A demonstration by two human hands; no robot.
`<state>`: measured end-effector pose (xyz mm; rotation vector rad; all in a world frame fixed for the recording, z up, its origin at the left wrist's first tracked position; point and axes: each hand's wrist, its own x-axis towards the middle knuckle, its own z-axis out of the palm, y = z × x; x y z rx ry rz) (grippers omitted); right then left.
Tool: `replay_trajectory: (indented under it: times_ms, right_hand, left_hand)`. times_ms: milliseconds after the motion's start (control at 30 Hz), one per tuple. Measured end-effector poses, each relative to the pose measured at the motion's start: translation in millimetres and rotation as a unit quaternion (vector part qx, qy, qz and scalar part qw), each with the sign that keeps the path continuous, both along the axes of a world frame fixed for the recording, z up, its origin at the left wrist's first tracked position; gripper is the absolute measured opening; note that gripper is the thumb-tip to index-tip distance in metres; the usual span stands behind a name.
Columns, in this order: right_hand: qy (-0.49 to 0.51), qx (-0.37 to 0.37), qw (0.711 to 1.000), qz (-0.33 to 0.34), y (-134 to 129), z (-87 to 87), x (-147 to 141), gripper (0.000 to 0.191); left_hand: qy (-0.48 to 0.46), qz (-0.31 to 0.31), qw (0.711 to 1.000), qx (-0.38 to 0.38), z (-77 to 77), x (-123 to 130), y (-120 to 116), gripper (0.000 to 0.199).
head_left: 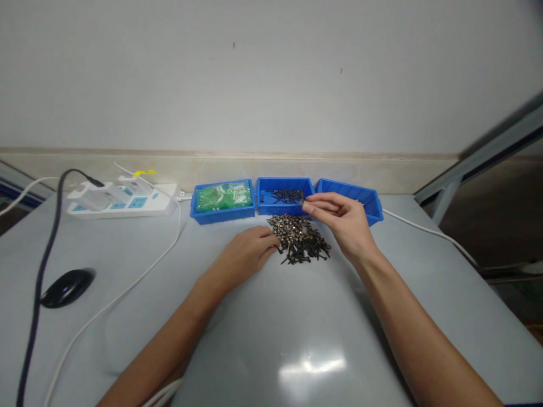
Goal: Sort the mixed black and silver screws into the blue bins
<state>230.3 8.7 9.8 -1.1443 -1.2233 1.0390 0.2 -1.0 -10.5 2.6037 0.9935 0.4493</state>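
Note:
A pile of small screws, some brassy and some black, lies on the table. My left hand is at the pile's left edge, thumb and fingers pinched at a dark screw. Above the front right rim of the middle blue bin, my right hand has its fingertips pinched together on what looks like a small screw, mostly hidden by the fingers. Inside that bin are several dark screws. The right blue bin stands behind my right hand, which covers part of it.
A left blue bin holds a green plastic packet. Farther left sit a white power strip with plugs, a black computer mouse, a dark cable and a white cable. The wall rises behind the bins.

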Motion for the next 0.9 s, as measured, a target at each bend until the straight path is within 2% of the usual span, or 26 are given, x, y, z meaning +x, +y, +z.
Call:
replay_trajectory:
  times_ms: [100,200,400,533,633,767,833,900]
  right_hand:
    - [0.022,0.014,0.999,-0.043,1.1,-2.8,-7.1,0.039]
    - [-0.007,-0.025,0.999,-0.027,-5.8,-9.5,-7.4,0.036]
    - [-0.089,-0.051,0.986,0.129,-22.0,-10.7,-5.8,0.029]
    - [-0.057,-0.06,0.974,0.211,-24.9,-6.7,-8.8,0.027]
    - [-0.035,-0.082,0.973,0.211,-24.3,-6.6,-7.6,0.022]
    - [-0.075,-0.102,0.973,0.194,-23.0,-6.4,-1.1,0.014]
    - [-0.075,-0.092,0.978,0.17,-22.5,-5.5,0.4,0.017]
    - [-0.035,-0.051,0.988,0.141,-22.0,-4.7,-1.1,0.03]
  left_hand:
    - [-0.005,-0.004,1.0,-0.009,1.2,0.2,0.9,0.015]
    - [-0.019,-0.003,1.0,-0.017,2.9,-1.1,2.7,0.013]
    - [-0.16,0.035,0.986,0.014,8.8,-0.8,0.8,0.006]
    - [-0.221,0.06,0.972,0.051,11.6,4.3,-4.1,0.009]
    - [-0.228,0.058,0.971,0.042,11.8,5.7,-5.8,0.01]
    - [-0.164,0.019,0.986,-0.016,13.4,1.3,-6.4,0.009]
    - [-0.123,-0.016,0.992,-0.037,13.1,-1.2,-6.2,0.01]
    - [-0.095,-0.033,0.994,-0.034,10.1,-2.3,-5.2,0.007]
